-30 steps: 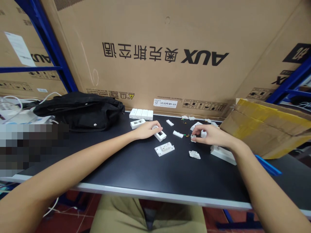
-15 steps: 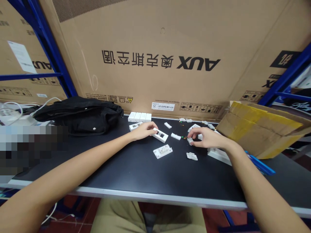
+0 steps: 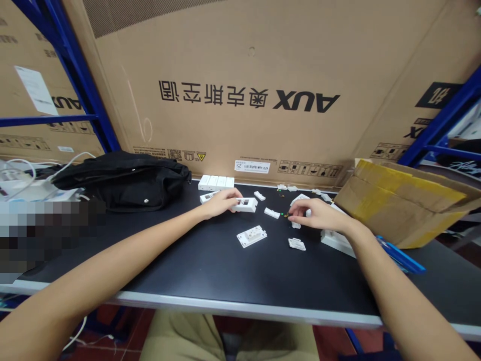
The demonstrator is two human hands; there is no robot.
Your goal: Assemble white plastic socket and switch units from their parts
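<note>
My left hand (image 3: 224,200) is closed around one end of a white slotted plastic housing (image 3: 246,204), held above the black tabletop. My right hand (image 3: 313,213) hovers over the scattered parts, fingers bent and tips slightly apart. Below its fingers a small white plastic piece (image 3: 296,225) is partly hidden. Just beyond the fingertips are tiny brass-coloured and green bits (image 3: 286,215), too small to name. A white base plate (image 3: 251,236) with raised inner parts lies nearer to me. Another small white part (image 3: 296,244) rests to its right.
White blocks (image 3: 216,182) stand in a row at the back, near a black bag (image 3: 131,180). An open cardboard box (image 3: 398,205) with yellow tape is at the right, blue-handled tools (image 3: 404,255) beside it. A large carton (image 3: 233,130) forms the rear wall.
My left hand has tilted the housing so that its long side lies more level. My right fingers have shifted slightly left, and the small white piece now shows lower, beneath them.
</note>
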